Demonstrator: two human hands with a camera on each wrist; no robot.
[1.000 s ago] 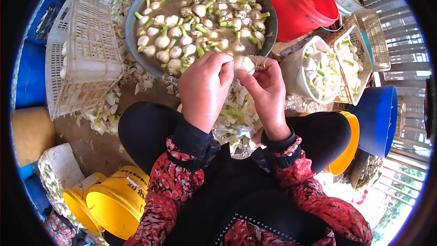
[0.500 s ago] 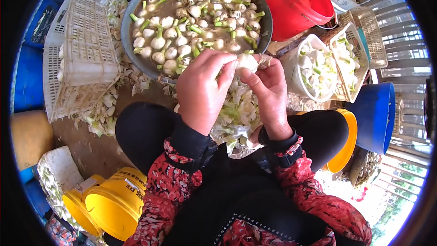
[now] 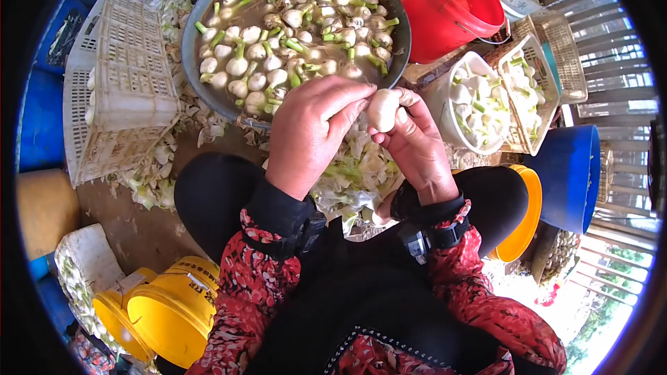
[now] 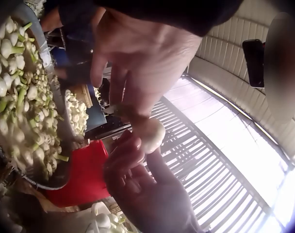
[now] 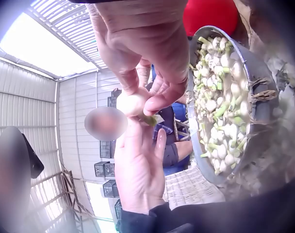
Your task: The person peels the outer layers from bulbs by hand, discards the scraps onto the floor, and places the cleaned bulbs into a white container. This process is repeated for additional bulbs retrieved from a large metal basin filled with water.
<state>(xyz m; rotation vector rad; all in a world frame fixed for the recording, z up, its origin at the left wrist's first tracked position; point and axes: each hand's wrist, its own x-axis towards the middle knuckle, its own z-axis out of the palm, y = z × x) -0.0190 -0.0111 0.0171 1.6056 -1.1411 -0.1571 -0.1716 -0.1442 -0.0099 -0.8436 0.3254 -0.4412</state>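
Above the lap, just short of the near rim of the grey basin [image 3: 186, 55] of soaking bulbs, a single white garlic bulb [image 3: 383, 110] sits between the two hands. The right hand [image 3: 417, 149] has the firmer hold. Its thumb and curled fingers wrap the bulb from the right and from beneath, so the bulb rests in that hand's fingertips. The left hand [image 3: 313, 132] comes in from the opposite side, its fingers bent and its thumb and forefinger pinching at the bulb's left flank. What they nip, loose skin or the bulb itself, I cannot tell. The bulb looks slightly oval, with its long axis pointing away from the body toward the basin and a scrap of skin or stub at the far end. Directly below the hands lies a heap of pale green peelings [image 3: 354, 173].
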